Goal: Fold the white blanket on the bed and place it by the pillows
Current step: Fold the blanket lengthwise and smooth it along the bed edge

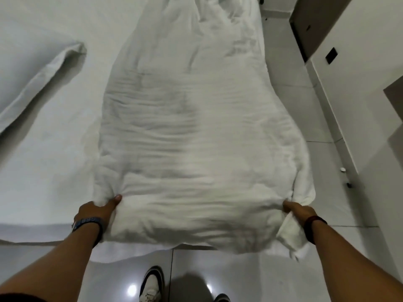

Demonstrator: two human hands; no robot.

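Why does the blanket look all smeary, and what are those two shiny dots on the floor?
Head view: the white blanket is streaked by motion blur across its middle, while the left hand and right hand gripping its near corners look sharper; the dots on the glossy floor are glare from lights, probably overhead; the wide lens makes the wall at right lean.

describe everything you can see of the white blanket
The white blanket looks thick, soft and padded, with many fine wrinkles. It lies as a long strip along the right side of the bed, running away from the person, its near end overhanging the bed's edge. The left hand and right hand each grip a near corner, bunching the cloth.
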